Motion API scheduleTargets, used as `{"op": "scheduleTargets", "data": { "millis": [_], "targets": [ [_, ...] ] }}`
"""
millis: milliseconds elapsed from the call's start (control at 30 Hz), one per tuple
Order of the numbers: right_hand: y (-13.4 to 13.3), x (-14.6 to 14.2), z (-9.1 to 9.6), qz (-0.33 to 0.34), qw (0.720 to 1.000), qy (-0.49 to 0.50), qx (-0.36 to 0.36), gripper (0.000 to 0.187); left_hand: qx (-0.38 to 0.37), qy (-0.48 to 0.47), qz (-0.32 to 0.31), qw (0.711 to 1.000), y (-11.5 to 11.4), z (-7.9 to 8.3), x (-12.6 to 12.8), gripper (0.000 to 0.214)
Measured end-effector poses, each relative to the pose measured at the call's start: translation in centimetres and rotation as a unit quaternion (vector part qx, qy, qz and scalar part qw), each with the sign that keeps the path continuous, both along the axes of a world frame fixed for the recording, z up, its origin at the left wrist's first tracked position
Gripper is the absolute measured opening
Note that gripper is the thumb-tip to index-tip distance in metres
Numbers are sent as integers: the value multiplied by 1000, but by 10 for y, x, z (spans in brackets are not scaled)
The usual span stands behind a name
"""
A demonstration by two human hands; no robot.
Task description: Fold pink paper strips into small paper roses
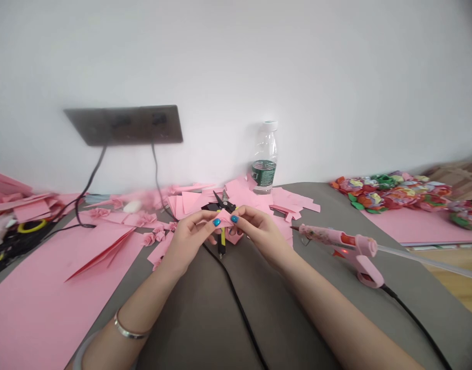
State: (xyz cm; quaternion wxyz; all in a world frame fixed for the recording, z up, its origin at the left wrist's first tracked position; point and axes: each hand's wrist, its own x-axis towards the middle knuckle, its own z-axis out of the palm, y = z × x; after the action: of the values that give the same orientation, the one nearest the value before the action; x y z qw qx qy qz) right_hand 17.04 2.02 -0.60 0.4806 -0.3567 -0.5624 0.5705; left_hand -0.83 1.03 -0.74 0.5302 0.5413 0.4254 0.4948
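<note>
The left hand [187, 239] and right hand [261, 236] both pinch a small folded piece of pink paper [224, 218], which sits between their fingertips above the grey worktop [205, 318]. Black-and-yellow scissors [221, 205] lie just under it, among pink paper scraps [192, 204]. A pink hot glue gun [346, 246] rests near the right hand.

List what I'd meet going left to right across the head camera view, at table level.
Yellow ring, folded pink paper sheet, small pink paper roses, left hand, right hand, pink hot glue gun, multicoloured paper flowers.
</note>
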Motion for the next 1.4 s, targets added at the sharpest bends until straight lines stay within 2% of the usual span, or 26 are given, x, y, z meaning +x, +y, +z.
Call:
{"op": "scheduleTargets", "data": {
  "millis": [167,300,467,633,833,1033,1100,1233,1400],
  "targets": [
    [-1,-2,0,38,999,32,1,24,-5,-27,12,1000,-1,2,0,24],
    [-2,-2,0,74,995,66,-7,22,-33,-71,-3,997,-2,4,2,21],
    [-4,-3,2,79,995,63,-10,21,-35,-113,-10,993,-1,6,4,19],
    [-7,-7,6,32,999,26,35,22,14,-71,-21,997,-1,2,3,13],
    [-6,-9,0,46,996,38,70,19,58,-26,9,998,0,0,2,10],
    [-6,-8,-3,22,994,27,104,16,119,3,24,993,0,2,3,4],
    [-6,-8,-4,30,993,19,114,21,126,14,30,991,-1,4,3,4],
    [-4,-8,-7,24,989,20,146,13,134,20,42,990,-3,6,3,4],
    [-5,-7,-7,23,990,16,139,14,128,30,43,990,-3,7,2,3]
  ]
}}
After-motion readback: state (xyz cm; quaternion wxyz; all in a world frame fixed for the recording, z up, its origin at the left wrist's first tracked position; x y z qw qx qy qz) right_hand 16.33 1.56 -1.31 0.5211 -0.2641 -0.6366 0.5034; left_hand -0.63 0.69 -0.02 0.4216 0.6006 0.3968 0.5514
